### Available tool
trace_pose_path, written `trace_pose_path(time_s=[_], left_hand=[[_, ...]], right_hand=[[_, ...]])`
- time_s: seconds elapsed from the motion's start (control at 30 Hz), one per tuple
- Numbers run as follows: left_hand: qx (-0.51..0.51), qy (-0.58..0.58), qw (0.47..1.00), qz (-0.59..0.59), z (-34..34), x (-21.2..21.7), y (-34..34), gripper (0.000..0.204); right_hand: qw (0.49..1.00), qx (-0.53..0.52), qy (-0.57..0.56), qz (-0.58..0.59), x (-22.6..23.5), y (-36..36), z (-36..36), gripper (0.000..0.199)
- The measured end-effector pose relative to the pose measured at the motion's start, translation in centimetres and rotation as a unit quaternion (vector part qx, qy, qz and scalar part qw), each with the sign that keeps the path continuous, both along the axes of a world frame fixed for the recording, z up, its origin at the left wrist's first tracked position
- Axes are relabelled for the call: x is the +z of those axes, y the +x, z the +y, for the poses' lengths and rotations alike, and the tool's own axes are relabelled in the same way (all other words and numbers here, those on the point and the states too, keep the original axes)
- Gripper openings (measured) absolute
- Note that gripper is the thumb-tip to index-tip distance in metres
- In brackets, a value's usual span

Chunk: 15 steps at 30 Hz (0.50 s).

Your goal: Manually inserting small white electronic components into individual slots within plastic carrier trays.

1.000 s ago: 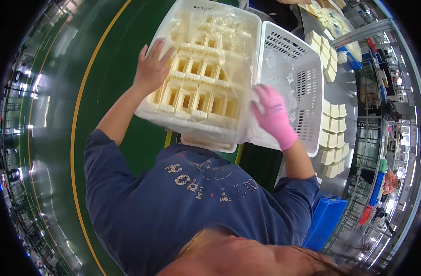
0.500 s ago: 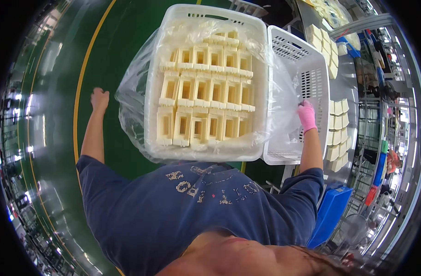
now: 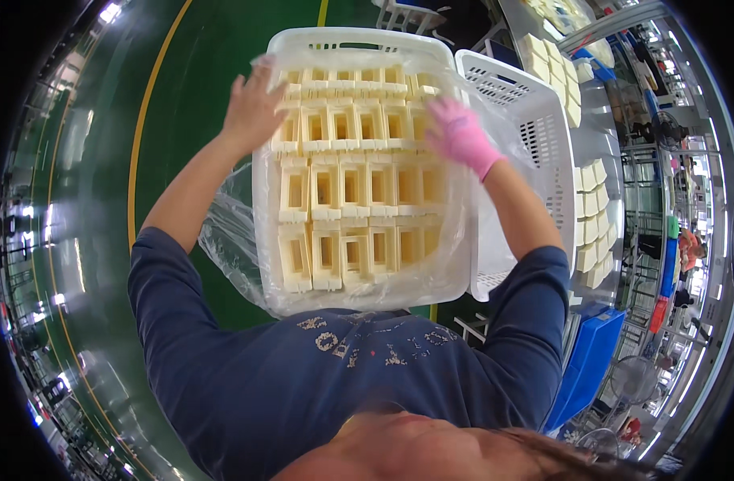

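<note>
In front of me a white plastic crate holds several rows of cream-coloured rectangular hollow plastic parts. A clear plastic bag lines it and hangs over its left rim. My bare left hand is at the crate's far left side, fingers spread, beside the bag's edge and the end of a row. Over the right end of the upper rows is my right hand in a pink glove. It is slightly blurred, with its fingers stretched out and nothing visible in it.
A second white crate with slotted walls adjoins on the right. Beyond it, a grey table carries several cream blocks. A blue bin stands at the lower right. Green floor with yellow lines lies to the left.
Both hands have come inward over the crate: the left from out at the side, the right from the second crate. The bag's edges are drawn back, and the far row shows more fully.
</note>
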<state>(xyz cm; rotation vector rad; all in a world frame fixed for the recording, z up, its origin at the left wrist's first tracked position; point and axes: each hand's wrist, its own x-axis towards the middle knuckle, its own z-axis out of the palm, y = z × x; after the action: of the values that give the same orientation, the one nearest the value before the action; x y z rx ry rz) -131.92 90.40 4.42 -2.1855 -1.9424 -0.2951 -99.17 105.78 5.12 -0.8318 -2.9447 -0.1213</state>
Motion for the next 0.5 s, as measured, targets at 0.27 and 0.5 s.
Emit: trace_pose_path(time_s=[0.27,0.5], left_hand=[[0.339,0.056,0.939,-0.014,8.4,-2.3,-7.6,0.064],[0.354,-0.022,0.918,-0.177,11.4,-6.0,-10.2,0.031]], right_hand=[[0.968,-0.186,-0.007,0.167,1.2,-4.1,14.2,0.062],[0.907,-0.155,-0.246,0.305,-0.4,-6.1,18.7,0.059]])
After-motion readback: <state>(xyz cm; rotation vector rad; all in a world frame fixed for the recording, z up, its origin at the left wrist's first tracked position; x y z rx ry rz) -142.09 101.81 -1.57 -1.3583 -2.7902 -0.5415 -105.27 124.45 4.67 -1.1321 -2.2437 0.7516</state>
